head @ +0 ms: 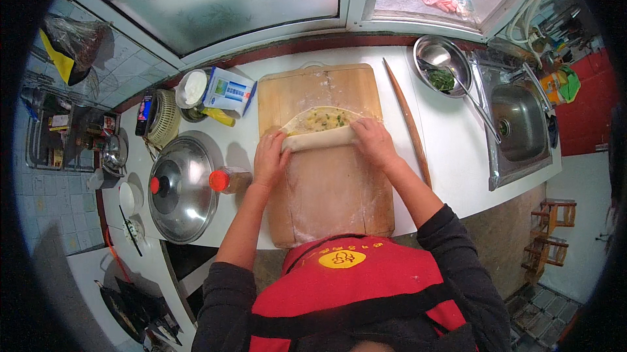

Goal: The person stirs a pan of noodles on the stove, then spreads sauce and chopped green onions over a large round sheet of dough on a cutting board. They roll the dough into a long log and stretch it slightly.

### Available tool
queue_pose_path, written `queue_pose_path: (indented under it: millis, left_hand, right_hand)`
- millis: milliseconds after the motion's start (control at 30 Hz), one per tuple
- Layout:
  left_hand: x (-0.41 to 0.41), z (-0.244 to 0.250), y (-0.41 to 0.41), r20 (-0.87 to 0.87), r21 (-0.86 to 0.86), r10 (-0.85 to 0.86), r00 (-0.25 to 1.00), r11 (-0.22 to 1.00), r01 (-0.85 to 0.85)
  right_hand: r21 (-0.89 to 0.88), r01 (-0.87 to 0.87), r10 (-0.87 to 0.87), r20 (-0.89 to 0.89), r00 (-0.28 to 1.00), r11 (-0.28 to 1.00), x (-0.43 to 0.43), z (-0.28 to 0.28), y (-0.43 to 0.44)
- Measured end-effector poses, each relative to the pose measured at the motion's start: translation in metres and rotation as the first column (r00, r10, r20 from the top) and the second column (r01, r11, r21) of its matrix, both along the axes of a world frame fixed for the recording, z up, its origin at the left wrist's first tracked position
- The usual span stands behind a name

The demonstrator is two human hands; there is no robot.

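A sheet of dough lies across a floured wooden board, its near side rolled into a thick tube. Beyond the roll, the flat part bears a yellowish filling with chopped green bits. My left hand grips the roll's left end, thumb along its near side. At the right end, my right hand has its fingers over the roll. The underside of the dough is hidden. To the right of the board rests a long tapered wooden rolling pin.
Left of the board stand a red-lidded jar, a large domed metal lid, a flour bowl and a blue-white packet. A steel bowl with leafy greens and a ladle sits near the sink at right.
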State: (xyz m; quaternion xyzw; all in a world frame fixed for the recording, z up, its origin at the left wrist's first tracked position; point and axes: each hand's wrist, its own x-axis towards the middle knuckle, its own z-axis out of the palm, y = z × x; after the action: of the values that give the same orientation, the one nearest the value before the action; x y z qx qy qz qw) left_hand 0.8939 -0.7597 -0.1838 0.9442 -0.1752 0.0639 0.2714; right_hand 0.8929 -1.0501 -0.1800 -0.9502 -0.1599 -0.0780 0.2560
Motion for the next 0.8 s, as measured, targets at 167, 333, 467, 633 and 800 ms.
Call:
queue_pose_path:
  millis: [167, 333, 467, 633, 800]
  left_hand:
    - [-0.002, -0.008, 0.004, 0.005, -0.006, -0.005, 1.000, 1.000, 0.005]
    - [-0.006, -0.006, 0.005, -0.009, 0.004, 0.020, 1.000, 1.000, -0.020]
    - [-0.003, -0.002, 0.004, -0.011, -0.026, 0.045, 0.999, 0.999, -0.045]
    - [0.003, -0.012, 0.008, -0.034, -0.003, 0.377, 0.925, 0.926, -0.378]
    - [0.017, -0.020, 0.015, -0.151, 0.033, 0.349, 0.925, 0.937, -0.348]
  right_hand:
    - [-0.092, -0.044, 0.030, -0.155, 0.987, 0.995, 0.011, -0.005, -0.015]
    - [0.154, -0.168, 0.221, -0.454, 0.863, 0.974, 0.019, 0.010, -0.031]
    - [-0.034, -0.077, 0.057, -0.415, 0.908, 0.996, 0.023, 0.003, -0.034]
    - [0.075, 0.167, -0.137, -0.310, 0.941, 0.983, 0.010, 0.013, -0.032]
    - [-0.040, 0.192, -0.194, -0.352, 0.916, 0.981, 0.005, 0.000, -0.036]
